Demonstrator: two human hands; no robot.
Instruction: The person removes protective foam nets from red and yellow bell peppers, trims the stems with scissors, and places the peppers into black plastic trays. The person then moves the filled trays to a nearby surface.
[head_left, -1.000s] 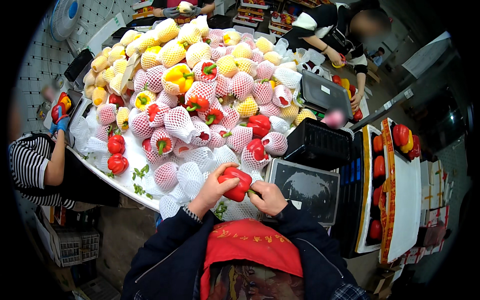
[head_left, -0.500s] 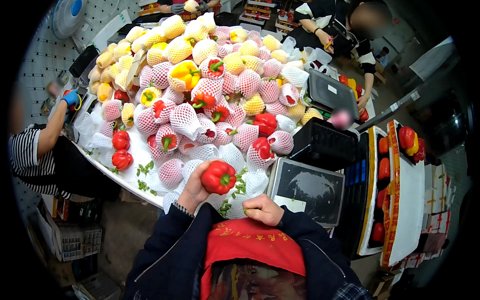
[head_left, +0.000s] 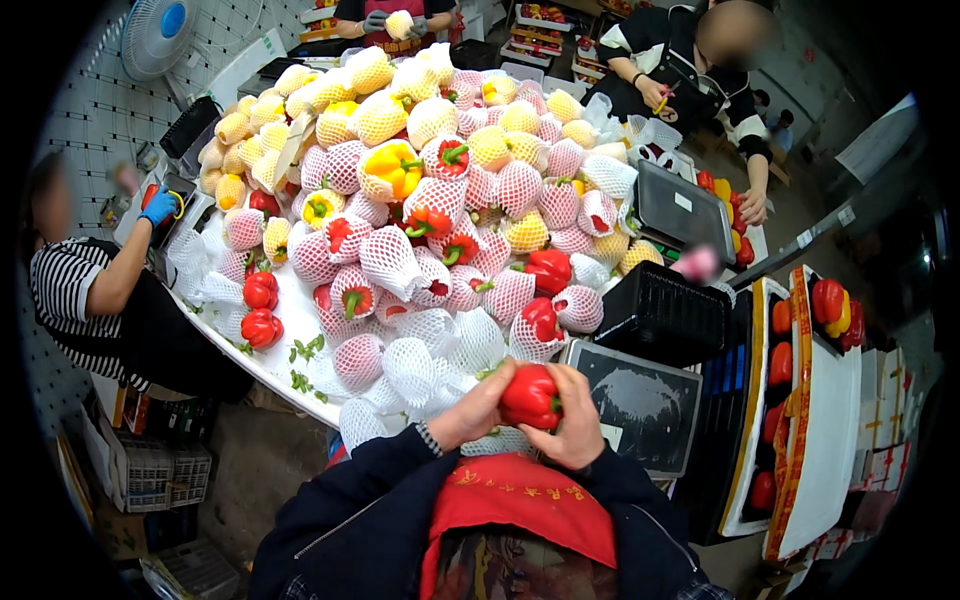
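Note:
A red bell pepper [head_left: 529,396] is between my two hands, just above the table's near edge. My left hand [head_left: 471,412] is closed around its left side. Fingers and thumb of my right hand [head_left: 574,424] wrap its right side, and its stem end is turned to the right. Right beyond my hands lie crumpled white foam nets [head_left: 410,367]. To their left, two bare red bell peppers [head_left: 262,328] rest on the white table [head_left: 275,372], near some green stem trimmings [head_left: 301,382].
A big heap of netted peppers [head_left: 432,122] covers the table. A scale [head_left: 640,400] and a black crate [head_left: 655,315] stand at right, beside foam boxes of peppers [head_left: 782,365]. Co-workers stand left, far and right; a blue-gloved hand [head_left: 160,206] and a right-side hand [head_left: 655,95] hold scissors.
The red bell pepper has moved right, from my left hand alone into both hands, and has turned. My right hand has risen from the apron to grip it. The view has shifted slightly.

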